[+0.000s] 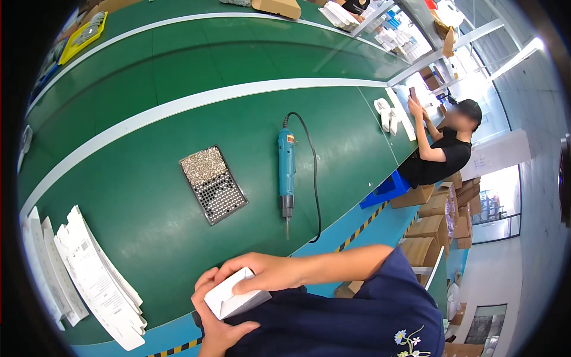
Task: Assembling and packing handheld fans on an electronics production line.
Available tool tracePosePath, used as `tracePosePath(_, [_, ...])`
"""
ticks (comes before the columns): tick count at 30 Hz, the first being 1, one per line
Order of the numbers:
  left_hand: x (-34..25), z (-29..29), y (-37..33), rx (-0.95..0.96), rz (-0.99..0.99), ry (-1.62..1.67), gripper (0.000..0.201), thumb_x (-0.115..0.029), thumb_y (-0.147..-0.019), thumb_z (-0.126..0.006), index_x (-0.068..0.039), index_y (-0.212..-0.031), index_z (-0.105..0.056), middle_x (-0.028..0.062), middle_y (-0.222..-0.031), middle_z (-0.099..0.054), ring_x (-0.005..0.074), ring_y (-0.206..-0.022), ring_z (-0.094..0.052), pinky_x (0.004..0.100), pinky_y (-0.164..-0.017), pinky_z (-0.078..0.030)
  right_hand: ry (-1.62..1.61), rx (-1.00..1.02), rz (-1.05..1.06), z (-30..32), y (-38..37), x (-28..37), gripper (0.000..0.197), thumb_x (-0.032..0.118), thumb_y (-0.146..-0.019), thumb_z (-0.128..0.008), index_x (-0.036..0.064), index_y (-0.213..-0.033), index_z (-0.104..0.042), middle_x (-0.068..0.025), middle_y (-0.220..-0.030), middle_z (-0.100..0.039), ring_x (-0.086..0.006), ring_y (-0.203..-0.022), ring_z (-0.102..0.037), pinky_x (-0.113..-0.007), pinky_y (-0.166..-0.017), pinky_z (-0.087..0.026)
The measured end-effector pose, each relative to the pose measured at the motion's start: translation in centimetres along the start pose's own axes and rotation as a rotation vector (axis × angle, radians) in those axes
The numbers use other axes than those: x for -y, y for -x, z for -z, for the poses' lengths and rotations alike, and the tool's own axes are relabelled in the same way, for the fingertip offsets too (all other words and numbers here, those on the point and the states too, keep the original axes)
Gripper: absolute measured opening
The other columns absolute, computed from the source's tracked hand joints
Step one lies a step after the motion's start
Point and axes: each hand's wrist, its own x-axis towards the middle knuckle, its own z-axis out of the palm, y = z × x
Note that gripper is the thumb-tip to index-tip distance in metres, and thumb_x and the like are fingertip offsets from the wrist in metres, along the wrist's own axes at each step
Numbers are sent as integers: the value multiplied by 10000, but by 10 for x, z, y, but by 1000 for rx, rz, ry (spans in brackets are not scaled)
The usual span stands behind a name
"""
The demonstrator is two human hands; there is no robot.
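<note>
A small white carton [238, 294] is held between both hands at the table's near edge, close to my body. My right hand [262, 271] reaches over its far side, with the thumb pressing on the top face. Around the carton's left side curl the fingers of my left hand [215, 324], its thumb sticking out below. Beyond the hands, a black tray of small screws [213, 184] lies on the green tabletop; loose screws heap its far half and rows of holes show in its near half. Right of it rests a teal electric screwdriver [286, 166] with a black cable, bit toward me.
Flattened white cartons [98, 279] are stacked at the left. A white rail [178, 107] crosses the table behind the tray. White parts [388, 116] lie at the far right, near a seated person [446, 146] holding a phone. Cardboard boxes [425, 247] stand on the floor at right.
</note>
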Motion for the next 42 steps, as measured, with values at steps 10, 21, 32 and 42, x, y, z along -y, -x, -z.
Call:
tracePosePath(10, [-17,16,-16,-46,224,-59,585,-89,-715,-826,26,-1167,-472,154,-1109,-624,170,-1033,-612,311,-869,-495,199,-394,361,-17,7,-17,630,195,-767,-802,13,-1273,-475,-123,-1164,-596,-199,-1104,-567,-348,-940,-451])
tracePosePath(21, [-118,53,-31,506,-406,-1285,557,-143,-845,-552,-162,-1390,-440,115,-1394,-439,296,-1330,-387,523,-1091,-286,706,153,102,-10,-31,47,485,165,-724,-773,11,-1145,-589,-106,-1013,-678,-203,-946,-653,-320,-819,-504])
tracePosePath(32, [-188,194,-42,-193,-148,-1483,862,-360,-616,-826,-76,-1349,-474,186,-1203,-531,349,-1125,-503,446,-1004,-326,-320,-243,528,36,-46,39,407,287,-1005,-409,-9,-1279,-469,-108,-1149,-579,-208,-950,-584,-345,-836,-480])
tracePosePath(42, [-162,269,-37,-883,184,-2020,741,-447,-872,-625,-11,-1409,-360,305,-1427,-314,447,-1327,-306,509,-1075,-263,-261,-243,423,12,-49,-5,282,230,-991,-463,-5,-1126,-541,-96,-986,-606,-171,-807,-596,-305,-740,-490])
